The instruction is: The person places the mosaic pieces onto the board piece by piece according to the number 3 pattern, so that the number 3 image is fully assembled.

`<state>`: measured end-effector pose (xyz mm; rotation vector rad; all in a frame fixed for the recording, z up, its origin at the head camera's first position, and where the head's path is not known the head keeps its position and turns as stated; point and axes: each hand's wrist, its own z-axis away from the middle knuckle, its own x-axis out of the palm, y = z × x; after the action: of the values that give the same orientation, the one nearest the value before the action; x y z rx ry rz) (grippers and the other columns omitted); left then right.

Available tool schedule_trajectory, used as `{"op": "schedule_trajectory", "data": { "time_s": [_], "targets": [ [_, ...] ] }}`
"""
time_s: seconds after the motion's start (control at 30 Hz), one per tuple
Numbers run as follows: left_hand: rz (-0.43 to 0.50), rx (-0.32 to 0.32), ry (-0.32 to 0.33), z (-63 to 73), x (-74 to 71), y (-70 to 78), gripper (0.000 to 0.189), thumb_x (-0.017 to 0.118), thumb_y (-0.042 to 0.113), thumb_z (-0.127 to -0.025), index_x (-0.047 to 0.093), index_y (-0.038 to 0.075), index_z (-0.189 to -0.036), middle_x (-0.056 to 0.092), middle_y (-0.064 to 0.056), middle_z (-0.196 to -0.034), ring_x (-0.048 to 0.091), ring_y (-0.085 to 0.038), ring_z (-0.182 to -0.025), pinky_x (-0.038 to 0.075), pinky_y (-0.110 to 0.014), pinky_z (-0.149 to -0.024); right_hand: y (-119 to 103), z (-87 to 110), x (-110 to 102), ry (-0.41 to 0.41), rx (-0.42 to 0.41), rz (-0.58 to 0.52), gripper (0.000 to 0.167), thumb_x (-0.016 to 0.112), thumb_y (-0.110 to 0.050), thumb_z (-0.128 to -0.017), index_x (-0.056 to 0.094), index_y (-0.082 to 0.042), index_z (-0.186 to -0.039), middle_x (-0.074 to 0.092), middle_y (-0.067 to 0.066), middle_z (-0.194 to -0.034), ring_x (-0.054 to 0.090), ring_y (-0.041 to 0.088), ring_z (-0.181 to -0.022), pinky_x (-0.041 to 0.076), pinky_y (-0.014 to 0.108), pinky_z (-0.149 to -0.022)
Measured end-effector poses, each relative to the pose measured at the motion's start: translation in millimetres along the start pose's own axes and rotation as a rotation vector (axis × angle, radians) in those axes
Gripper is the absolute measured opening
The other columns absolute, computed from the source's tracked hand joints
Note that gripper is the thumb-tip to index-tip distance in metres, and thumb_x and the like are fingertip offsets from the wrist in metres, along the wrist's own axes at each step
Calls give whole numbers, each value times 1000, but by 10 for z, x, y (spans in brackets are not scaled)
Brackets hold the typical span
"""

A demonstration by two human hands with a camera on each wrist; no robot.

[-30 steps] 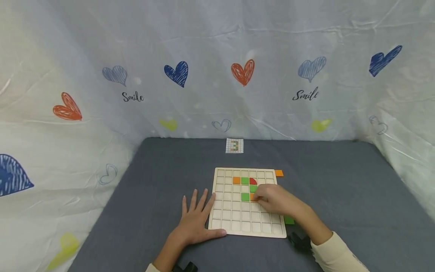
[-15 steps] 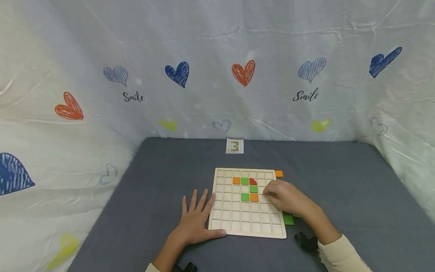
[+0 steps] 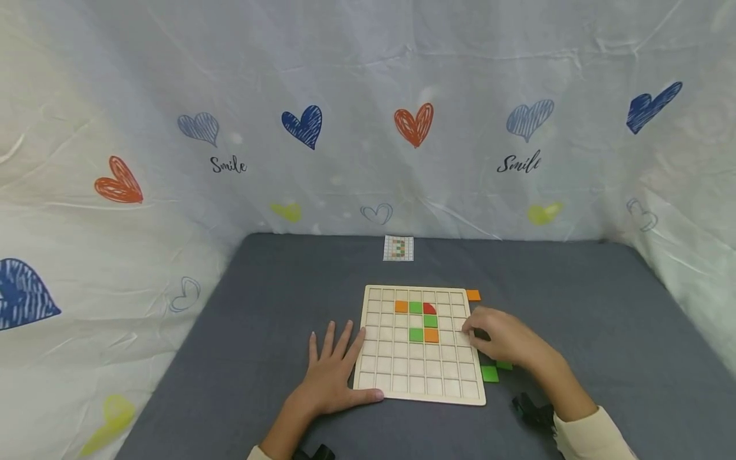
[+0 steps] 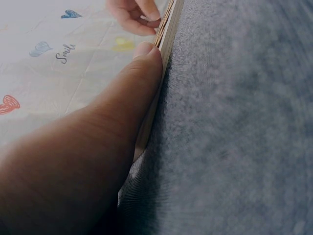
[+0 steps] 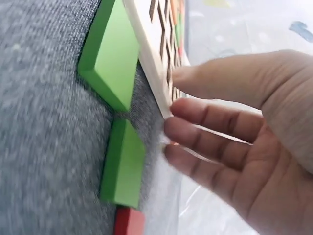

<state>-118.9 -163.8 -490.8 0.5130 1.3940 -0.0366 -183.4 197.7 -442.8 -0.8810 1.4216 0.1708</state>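
Observation:
A pale wooden grid board lies on the grey cloth, with orange, green and red pieces set in its upper cells. Fingers spread, my left hand rests at the board's left edge; its thumb lies along the near edge. My right hand hovers at the board's right edge. In the right wrist view its thumb and loosely bent fingers stand apart with nothing between them. Close by on the cloth lie two green blocks and a red block.
A small printed pattern card lies at the back of the table. An orange piece pokes out past the board's upper right corner. Behind hangs a white curtain with hearts. Dark wrist gear sits under the right forearm.
My right hand has drawn back to the right from the orange square, which now shows whole in its cell, to the board's right edge. My left hand has stayed put.

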Motion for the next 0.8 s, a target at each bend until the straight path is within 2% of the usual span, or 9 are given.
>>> {"op": "schedule_trajectory", "data": {
  "time_s": [0.17,0.3,0.4,0.53,0.67,0.8],
  "targets": [
    [-2,6,22,-2,11,-9,116,50,90,-76,17,22,-163,8,-10,-167,-7,-43,-150,-6,-71,-110,27,133,-50,-72,62,-31,25,80,-2,-81,74,-9,-104,62,-4,-97,56,12,-84,51,35,-72],
    [-7,6,19,-2,22,-11,116,50,90,-75,17,22,-163,7,-10,-167,-7,-43,-150,-7,-71,-110,66,276,-114,-138,151,-50,35,83,-1,-73,71,-11,-104,56,-3,-94,49,12,-78,46,33,-67],
    [-1,5,11,3,15,-11,116,50,90,-75,17,22,-163,7,-11,-167,-8,-43,-150,-7,-71,-109,77,343,-148,-172,204,-23,40,85,1,-68,68,-12,-102,52,-2,-92,45,13,-76,43,32,-63],
    [0,7,21,5,10,-8,116,51,90,-75,18,21,-163,9,-11,-167,-6,-43,-150,-6,-72,-109,58,362,-144,-161,224,19,37,81,6,-69,64,-14,-96,51,-3,-90,45,14,-76,43,33,-64],
    [1,9,22,2,22,-7,116,50,90,-75,19,21,-163,9,-11,-167,-6,-44,-150,-5,-72,-109,32,348,-116,-126,208,25,31,75,11,-74,63,-13,-89,49,-4,-83,43,12,-71,41,33,-62],
    [4,6,22,-7,26,-8,116,50,91,-75,19,22,-163,10,-11,-167,-6,-44,-150,-6,-72,-109,20,334,-103,-106,186,26,26,74,10,-76,64,-11,-88,49,-4,-80,43,10,-68,42,32,-60]
  ]
}}
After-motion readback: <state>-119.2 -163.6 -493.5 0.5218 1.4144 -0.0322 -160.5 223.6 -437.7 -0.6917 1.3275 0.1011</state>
